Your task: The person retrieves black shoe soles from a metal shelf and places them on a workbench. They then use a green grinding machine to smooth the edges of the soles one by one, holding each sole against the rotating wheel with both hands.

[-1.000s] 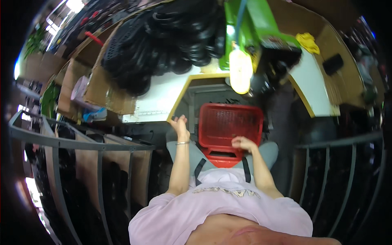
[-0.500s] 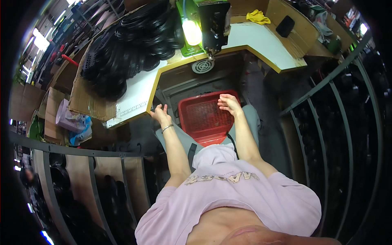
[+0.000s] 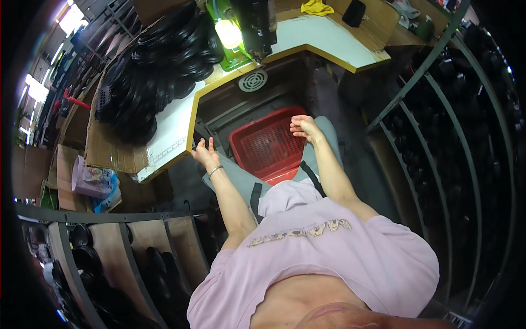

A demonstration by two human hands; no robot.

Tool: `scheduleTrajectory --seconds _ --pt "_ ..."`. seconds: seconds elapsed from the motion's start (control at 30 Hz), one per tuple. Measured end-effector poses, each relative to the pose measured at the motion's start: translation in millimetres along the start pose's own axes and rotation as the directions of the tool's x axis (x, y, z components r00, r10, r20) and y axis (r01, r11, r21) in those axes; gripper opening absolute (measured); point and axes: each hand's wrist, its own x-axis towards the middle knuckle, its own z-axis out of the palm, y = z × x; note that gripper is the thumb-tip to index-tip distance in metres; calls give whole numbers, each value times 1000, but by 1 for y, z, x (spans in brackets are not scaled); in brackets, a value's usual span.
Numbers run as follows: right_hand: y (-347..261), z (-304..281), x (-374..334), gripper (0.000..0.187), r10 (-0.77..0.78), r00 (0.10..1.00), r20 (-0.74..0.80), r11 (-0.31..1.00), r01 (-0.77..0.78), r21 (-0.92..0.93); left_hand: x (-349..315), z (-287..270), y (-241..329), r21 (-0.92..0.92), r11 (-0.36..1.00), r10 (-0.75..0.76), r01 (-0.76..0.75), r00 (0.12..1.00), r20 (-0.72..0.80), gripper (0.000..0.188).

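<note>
My left hand is held palm up with its fingers apart and nothing in it, close to the yellow-edged corner of the white worktable. Nothing shows in my right hand either; its fingers are loosely bent, above my right knee and beside the red plastic basket. The basket has a perforated wall and stands between my legs. On the table's left side lies a heap of glossy black curved pieces, partly on cardboard. A green and black machine with a glowing lamp stands at the table's inner edge.
Metal-railed racks holding black pieces stand at both sides, with a rail at the right. A yellow cloth and an open cardboard box are on the table's far right. At left is a pale purple bin.
The view has turned, so the table, machine and basket appear further left and slightly higher. Both hands keep nearly the same pose, still without anything in them.
</note>
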Motion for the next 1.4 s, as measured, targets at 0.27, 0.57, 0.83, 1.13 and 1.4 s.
scheduleTrajectory --seconds 0.27,0.57,0.83,1.13,1.4 --pt "24 -36 8 27 40 995 -95 981 -21 193 -5 14 -7 71 997 29 -26 999 -42 82" --pt "56 -35 24 34 14 1000 23 865 -23 500 34 -20 24 42 998 -58 53 991 120 28" --pt "66 -73 42 39 147 989 -22 716 -91 693 -52 190 127 279 746 321 -605 693 645 37" --pt "64 -62 45 27 137 983 -125 961 -101 257 90 367 190 286 -716 254 -636 144 957 37" --pt "45 -59 55 25 154 980 -126 985 -143 97 63 354 220 380 -561 585 -735 -28 810 15"
